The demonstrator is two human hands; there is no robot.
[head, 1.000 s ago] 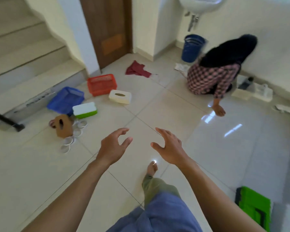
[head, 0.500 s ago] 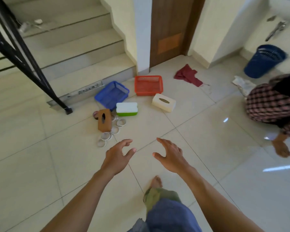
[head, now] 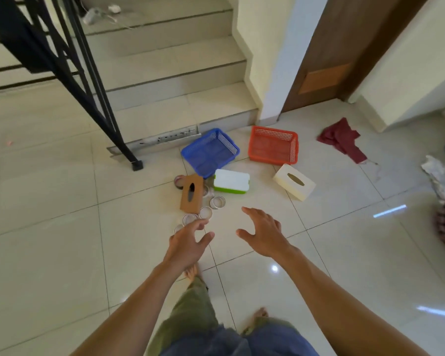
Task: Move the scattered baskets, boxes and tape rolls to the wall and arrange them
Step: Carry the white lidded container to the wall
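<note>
The fingers (head: 201, 223) of the left hand (head: 186, 244) are spread and slightly curled, thumb apart, holding nothing; the right hand (head: 263, 233) is likewise splayed and empty, palm down, thumb pointing toward the left one. Both hang above the pale tiled floor (head: 62, 253) at the end of bare outstretched forearms. Just past the left fingertips lie several small tape rolls (head: 217, 202), flat on the tiles in a loose cluster around the near end of a brown tissue box (head: 191, 193), which has a dark oval slot on top. A darker roll (head: 179, 180) peeks out at that box's far left corner. Just right of the brown box sits a white box with a green base (head: 231, 181), and farther right, apart from it, a cream tissue box (head: 294, 181) lies at an angle. Beyond these, a blue basket (head: 210, 151) rests tilted near the bottom stair (head: 180, 109), with an orange basket (head: 273, 147) beside it, close to the white wall corner (head: 275, 73). A dark red cloth (head: 341, 140) lies crumpled on the floor well to the right, before the brown door (head: 344, 47).
</note>
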